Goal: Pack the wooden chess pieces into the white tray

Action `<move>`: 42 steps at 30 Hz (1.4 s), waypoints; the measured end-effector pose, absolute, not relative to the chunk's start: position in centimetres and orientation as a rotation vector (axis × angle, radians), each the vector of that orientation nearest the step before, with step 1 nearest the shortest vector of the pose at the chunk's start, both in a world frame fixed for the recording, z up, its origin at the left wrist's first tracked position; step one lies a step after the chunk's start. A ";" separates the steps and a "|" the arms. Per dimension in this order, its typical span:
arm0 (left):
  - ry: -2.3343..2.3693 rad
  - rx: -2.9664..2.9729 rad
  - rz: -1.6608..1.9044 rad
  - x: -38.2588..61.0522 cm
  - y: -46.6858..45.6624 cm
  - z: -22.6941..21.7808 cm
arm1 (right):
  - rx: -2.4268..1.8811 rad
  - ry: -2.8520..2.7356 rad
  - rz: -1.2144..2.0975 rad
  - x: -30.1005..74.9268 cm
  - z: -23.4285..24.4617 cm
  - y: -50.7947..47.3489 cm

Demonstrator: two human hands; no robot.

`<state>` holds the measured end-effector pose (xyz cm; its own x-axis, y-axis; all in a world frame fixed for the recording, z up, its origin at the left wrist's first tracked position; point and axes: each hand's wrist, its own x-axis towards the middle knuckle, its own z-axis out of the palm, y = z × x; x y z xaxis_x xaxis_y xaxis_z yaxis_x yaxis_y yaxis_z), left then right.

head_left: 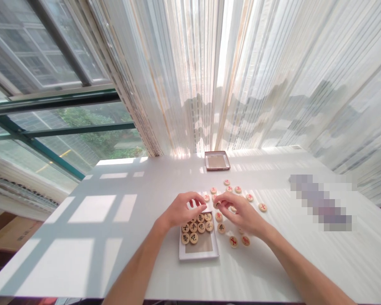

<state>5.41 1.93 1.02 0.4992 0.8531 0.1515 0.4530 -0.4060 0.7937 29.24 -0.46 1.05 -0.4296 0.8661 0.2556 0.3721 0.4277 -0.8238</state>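
My left hand (pixel 186 207) hovers over the far left part of a white open box (pixel 199 256), fingers loosely curved and thumb a little apart from them, with nothing visible between. Rows of round wooden Chinese chess pieces with black characters, such as one piece (pixel 193 238), lie face up in the box. Its near part shows a bare brown bottom. Just right of the box's far corner, my right hand (pixel 236 209) pinches a chess piece (pixel 216 204) between thumb and fingers. Below that hand a black-marked piece (pixel 221 228) lies on the table.
Red-marked chess pieces, such as one piece (pixel 262 207), lie scattered on the white table (pixel 139 245) right of the box. A box lid (pixel 217 161) lies inner side up near the back edge. Striped sheer curtains (pixel 190 76) hang behind. A blurred-out item (pixel 320 203) is at right.
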 end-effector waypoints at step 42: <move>1.188 2.254 0.206 4.3 2.0 0.3 | -1.565 -1.943 0.393 34.0 2.1 -0.4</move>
<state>4.30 1.98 0.26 0.5921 0.7958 -0.1265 0.7066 -0.4373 0.5563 34.03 -0.35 2.06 -0.1191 0.9556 0.2696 0.7758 0.2591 -0.5754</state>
